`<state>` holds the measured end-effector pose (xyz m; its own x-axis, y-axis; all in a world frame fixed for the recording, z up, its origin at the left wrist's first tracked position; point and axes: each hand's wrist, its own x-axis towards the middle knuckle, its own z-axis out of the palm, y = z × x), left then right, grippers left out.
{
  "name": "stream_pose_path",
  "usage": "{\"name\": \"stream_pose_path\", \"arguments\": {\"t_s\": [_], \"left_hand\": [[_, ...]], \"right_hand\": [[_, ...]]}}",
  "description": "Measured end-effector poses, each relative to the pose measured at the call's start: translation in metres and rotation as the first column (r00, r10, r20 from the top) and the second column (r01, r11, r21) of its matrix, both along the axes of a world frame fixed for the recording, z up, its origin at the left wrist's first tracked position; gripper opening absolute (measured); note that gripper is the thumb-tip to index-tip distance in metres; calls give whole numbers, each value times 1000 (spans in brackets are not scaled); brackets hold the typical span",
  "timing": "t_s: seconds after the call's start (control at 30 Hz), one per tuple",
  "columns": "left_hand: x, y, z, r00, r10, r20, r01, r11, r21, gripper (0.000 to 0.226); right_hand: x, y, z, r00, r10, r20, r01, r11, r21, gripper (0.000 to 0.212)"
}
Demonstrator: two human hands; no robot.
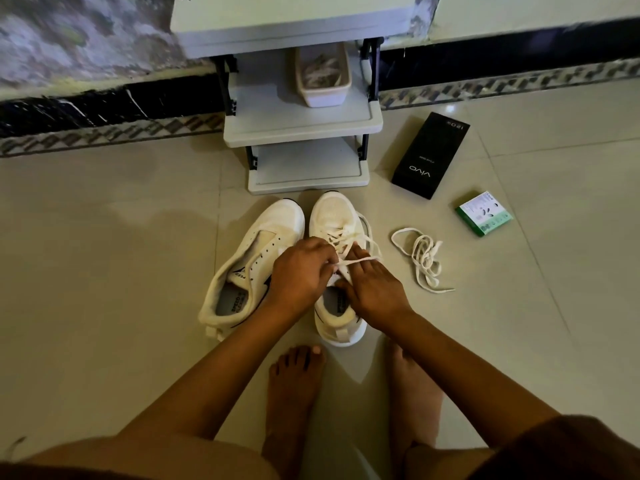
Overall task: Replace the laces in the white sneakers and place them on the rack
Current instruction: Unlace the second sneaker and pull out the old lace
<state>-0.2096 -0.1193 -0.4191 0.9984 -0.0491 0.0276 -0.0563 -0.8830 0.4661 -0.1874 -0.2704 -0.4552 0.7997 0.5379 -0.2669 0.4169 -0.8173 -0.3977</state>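
Head view: lace [360, 260] between both hands' fingers [330, 261].

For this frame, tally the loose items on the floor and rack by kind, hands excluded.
White sneakers: 2, the left sneaker unlaced, the right sneaker being laced
Loose laces on the floor: 1, loose lace
Boxes: 2, black box and green box
Trays: 1, tray on the rack
Racks: 1
Total: 7

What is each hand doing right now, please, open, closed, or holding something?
Left hand: fingers pinch the lace over the right-side sneaker.
Right hand: fingers pinch the same lace at the sneaker's eyelets.
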Motion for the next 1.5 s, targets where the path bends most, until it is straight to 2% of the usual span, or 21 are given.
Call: {"name": "stream_pose_path", "arguments": {"t_s": [0.07,0.1,0.13,0.2,0.23,0.27,0.37,0.43,0.5,0.6,0.7,0.77,0.87,0.93,1.07,1.13,1.23,1.33,1.4,1.43,1.5], "left_hand": [[5,0,2,1000,-9,-3,9,998,-57,8],[6,0,8,998,6,-61,-18,981,-193,7],[6,0,17,989,23,-145,-78,919,-385,7],[6,-5,39,968,22,-249,-201,660,-724,3],[8,-8,47,971,34,-238,-214,572,-792,3],[12,-9,54,978,57,-199,-197,554,-809,5],[25,-6,55,967,221,-130,-241,613,-752,8],[29,3,47,920,351,-173,-359,582,-730,12],[28,15,39,896,379,-229,-426,593,-684,28],[22,24,33,922,245,-301,-378,744,-551,52],[15,23,24,896,22,-444,-254,845,-471,58],[14,25,14,889,-63,-454,-131,915,-383,60],[14,31,5,889,-81,-450,-83,939,-334,62],[15,33,3,884,-87,-459,-70,946,-315,64],[17,31,3,885,-113,-451,-2,969,-247,59],[16,30,1,882,-110,-457,-2,971,-239,54],[11,30,-4,872,-61,-486,-62,970,-234,59],[8,26,-5,875,-16,-484,-94,975,-201,65],[7,23,-4,878,15,-479,-110,979,-172,66],[8,22,-5,881,32,-472,-117,981,-152,65],[8,21,-6,887,55,-459,-116,988,-105,61]], "right_hand": [[-1,-2,2,1000,0,28,0,1000,-1,64],[-1,-2,2,999,-8,39,8,1000,2,62],[-1,-2,4,999,-18,38,18,1000,5,60],[0,-1,5,999,-33,17,33,999,23,61],[0,0,4,999,-36,9,36,999,23,62],[0,1,5,999,-33,3,32,999,15,62],[0,2,6,1000,-16,0,16,1000,-12,62],[0,1,6,1000,-13,0,13,1000,-12,62],[0,0,7,1000,-3,-7,3,1000,-6,63],[0,-2,9,1000,-16,7,16,1000,-26,64],[0,-1,15,995,-83,54,82,996,23,61],[0,4,22,988,-130,88,120,986,111,59],[7,7,29,983,-143,114,132,987,96,61],[11,8,34,981,-111,159,101,992,72,52],[17,21,44,937,194,292,-121,961,-249,41],[22,27,50,886,280,370,-173,939,-295,44],[24,33,52,817,286,500,-170,949,-265,38],[23,38,60,879,166,446,-41,960,-276,35],[25,41,60,945,-16,326,96,968,-230,29],[28,42,59,971,-150,186,183,968,-172,26],[33,44,57,895,-425,-134,431,902,21,23]]}}
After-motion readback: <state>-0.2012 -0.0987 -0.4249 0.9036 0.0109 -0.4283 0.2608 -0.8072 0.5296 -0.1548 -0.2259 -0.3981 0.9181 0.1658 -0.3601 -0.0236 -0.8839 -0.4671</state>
